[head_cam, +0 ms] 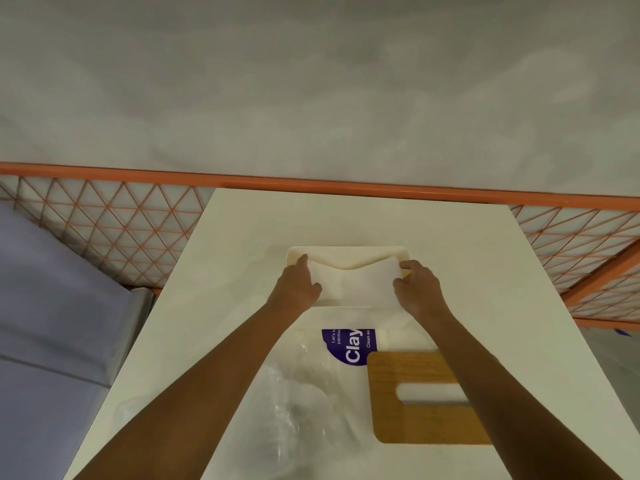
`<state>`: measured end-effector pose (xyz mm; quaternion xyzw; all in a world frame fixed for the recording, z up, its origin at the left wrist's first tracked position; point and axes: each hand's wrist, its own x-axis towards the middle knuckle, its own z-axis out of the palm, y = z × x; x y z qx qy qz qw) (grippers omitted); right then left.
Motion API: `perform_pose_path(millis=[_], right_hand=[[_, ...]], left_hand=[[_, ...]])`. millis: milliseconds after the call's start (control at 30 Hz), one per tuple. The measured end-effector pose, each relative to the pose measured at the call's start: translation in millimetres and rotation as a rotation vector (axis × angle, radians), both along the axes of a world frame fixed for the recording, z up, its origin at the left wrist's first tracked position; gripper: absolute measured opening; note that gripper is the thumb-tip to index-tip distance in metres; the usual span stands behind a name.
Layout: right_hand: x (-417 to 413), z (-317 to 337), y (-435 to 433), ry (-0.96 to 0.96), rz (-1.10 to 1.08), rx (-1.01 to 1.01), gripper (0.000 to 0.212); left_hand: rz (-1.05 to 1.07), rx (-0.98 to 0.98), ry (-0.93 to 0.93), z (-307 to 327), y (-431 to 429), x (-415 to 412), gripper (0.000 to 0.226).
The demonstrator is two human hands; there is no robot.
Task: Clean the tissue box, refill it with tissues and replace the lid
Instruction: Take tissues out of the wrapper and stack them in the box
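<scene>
A white table (242, 237) stands against an orange lattice railing (114, 216) and grey wall (311, 81).

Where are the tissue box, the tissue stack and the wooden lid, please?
tissue box (346, 255): head view, far wall.
tissue stack (360, 284): head view, top middle.
wooden lid (384, 410): head view, left part.

You've got a matt cream tissue box (346, 253), soft white paper tissues (360, 284), grainy wooden lid (408, 424), glossy clear crinkled plastic wrapper (294, 393), smooth matt white table (526, 323), orange metal mesh (104, 220)
</scene>
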<state>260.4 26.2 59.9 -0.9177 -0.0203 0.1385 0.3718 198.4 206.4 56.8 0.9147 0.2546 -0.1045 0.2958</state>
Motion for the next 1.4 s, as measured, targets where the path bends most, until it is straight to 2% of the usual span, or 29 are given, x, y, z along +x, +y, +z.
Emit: perform_pose_path(millis=[100, 200, 367, 567, 667, 733, 833, 1033, 1167, 1300, 1400], right_hand=[[-12.6, 8.8, -7.4, -0.082, -0.011, 0.021, 0.034], [-31.3, 14.7, -8.9, -0.048, 0.017, 0.063, 0.027], [-74.0, 10.8, 1.0, 0.178, 0.072, 0.202, 0.018], [-116.7, -10.0, 18.7, 0.554, -0.017, 0.471, 0.015], [-137.0, -27.8, 26.5, 0.609, -0.003, 0.455, 0.022], [-141.2, -34.5, 27.9, 0.596, 0.005, 0.388, 0.034], [-153.2, -38.2, 36.7, 0.592, 0.112, 0.342, 0.019], [-173.0, -30.8, 53.5, 0.539, 0.178, 0.399, 0.006], [-178.3, -30.2, 56.8, 0.298, 0.3, 0.224, 0.035], [-186.0, -33.1, 59.0, 0.116, 0.377, 0.134, 0.041], [-189.5, -35.7, 63.5, 0.111, 0.344, 0.131, 0.041]], left_hand=[[-0.01, 0.006, -0.041, 8.9, -1.8, -12.9, 0.059], [0.006, 0.008, -0.102, 17.2, -2.9, -28.5, 0.054], [0.008, -0.003, -0.164, 26.2, 0.3, -63.3, 0.047], [0.004, -0.002, -0.156, 28.8, 22.7, -113.0, 0.044], [0.021, -0.009, -0.115, 19.7, 35.8, -143.1, 0.044], [0.004, 0.0, -0.091, 13.7, 39.4, -155.8, 0.046], [-0.029, 0.01, -0.041, 6.1, 42.8, -180.9, 0.057], [-0.215, 0.039, 0.138, -7.3, 33.3, -221.2, 0.117], [-0.258, 0.122, 0.131, -20.6, 28.8, -227.5, 0.122], [-0.25, 0.157, 0.078, -29.8, 29.4, -225.9, 0.118], [-0.26, 0.182, 0.069, -30.4, 29.2, -224.5, 0.116]])
